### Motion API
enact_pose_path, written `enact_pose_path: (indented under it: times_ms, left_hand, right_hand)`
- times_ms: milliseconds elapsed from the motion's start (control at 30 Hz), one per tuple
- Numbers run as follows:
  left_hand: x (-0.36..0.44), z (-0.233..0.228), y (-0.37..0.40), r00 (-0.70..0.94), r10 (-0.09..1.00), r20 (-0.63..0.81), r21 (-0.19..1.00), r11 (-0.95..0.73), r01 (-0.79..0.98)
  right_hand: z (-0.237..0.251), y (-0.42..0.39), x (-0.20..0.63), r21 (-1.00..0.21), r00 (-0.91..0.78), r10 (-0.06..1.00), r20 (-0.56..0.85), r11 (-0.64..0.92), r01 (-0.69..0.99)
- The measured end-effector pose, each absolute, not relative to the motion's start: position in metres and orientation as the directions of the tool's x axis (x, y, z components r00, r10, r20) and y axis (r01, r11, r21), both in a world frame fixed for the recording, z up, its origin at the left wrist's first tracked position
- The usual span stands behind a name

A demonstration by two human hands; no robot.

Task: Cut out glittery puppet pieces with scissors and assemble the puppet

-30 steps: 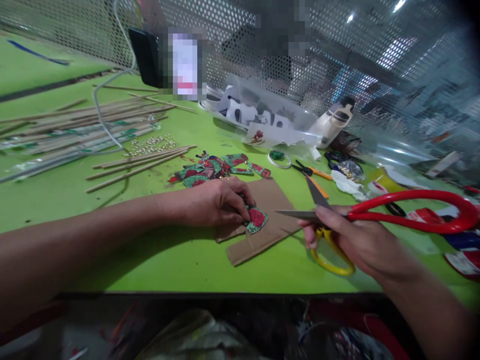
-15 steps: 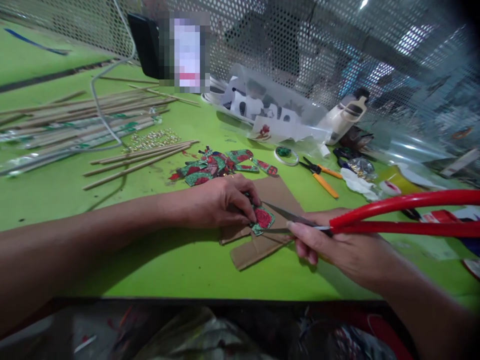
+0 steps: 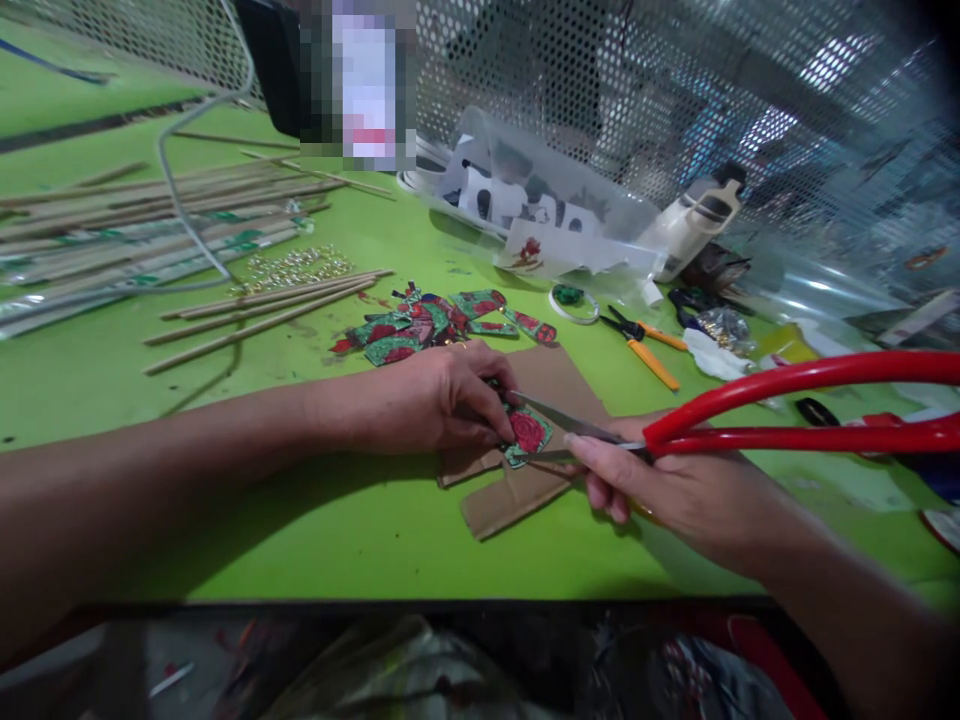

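Between the thumb and fingers of my left hand (image 3: pixel 476 400) is a small green cutout (image 3: pixel 531 432) with a red rose-like swirl on it. My right hand (image 3: pixel 637 475) grips red-handled scissors (image 3: pixel 765 400) close to the pivot. Their parted blades lie to either side of the cutout, pointing at my left fingers. Beneath both sits a piece of brown cardboard (image 3: pixel 551 375), with a narrower cardboard strip (image 3: pixel 499 505) in front. Just beyond my left hand lies a pile of red and green painted cutouts (image 3: pixel 427 325). My fingers hide part of the held cutout.
Thin wooden sticks (image 3: pixel 262 315) and scattered gold fasteners (image 3: pixel 300 265) lie to the left. Orange-handled pliers (image 3: pixel 649 360), a white ring (image 3: pixel 574 303) and a white bottle (image 3: pixel 697 220) are behind to the right. A phone (image 3: pixel 274 65) stands before the perforated screen (image 3: pixel 525 60).
The scissors' handles have swung slightly upward and left in view, and the blades sit a little further left around the cutout. The background has shifted slightly with the camera.
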State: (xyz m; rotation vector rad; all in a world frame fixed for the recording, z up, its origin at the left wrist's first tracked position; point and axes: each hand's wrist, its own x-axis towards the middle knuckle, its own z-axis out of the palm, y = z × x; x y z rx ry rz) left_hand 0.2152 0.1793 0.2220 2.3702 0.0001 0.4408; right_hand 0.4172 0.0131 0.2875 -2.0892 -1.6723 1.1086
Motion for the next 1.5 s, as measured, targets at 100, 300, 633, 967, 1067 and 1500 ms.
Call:
enact_pose_path:
  times_ms: [100, 300, 633, 967, 1067, 1500]
  left_hand:
    - [0.215, 0.222, 0.180, 0.943, 0.127, 0.307, 0.663, -0.739, -0.117]
    - [0.215, 0.222, 0.179, 0.950, 0.146, 0.278, 0.686, -0.722, -0.090]
    - [0.216, 0.220, 0.180, 0.947, 0.143, 0.286, 0.689, -0.718, -0.099]
    - [0.215, 0.223, 0.178, 0.948, 0.150, 0.280, 0.683, -0.725, -0.087]
    - [0.215, 0.225, 0.178, 0.951, 0.157, 0.267, 0.683, -0.727, -0.072]
    - [0.216, 0.222, 0.179, 0.950, 0.127, 0.285, 0.646, -0.758, -0.093]
  right_hand:
    - [0.286, 0.013, 0.419, -0.596, 0.048, 0.915, -0.401, -0.300, 0.745]
    - [0.290, 0.011, 0.418, -0.600, 0.037, 0.916, -0.399, -0.291, 0.746]
    - [0.289, 0.011, 0.418, -0.571, 0.055, 0.911, -0.409, -0.302, 0.763]
    - [0.294, 0.011, 0.411, -0.576, 0.098, 0.894, -0.438, -0.363, 0.732]
    - [0.294, 0.013, 0.412, -0.568, 0.094, 0.891, -0.443, -0.361, 0.740]
    - [0.300, 0.013, 0.400, -0.507, 0.158, 0.868, -0.471, -0.413, 0.756]
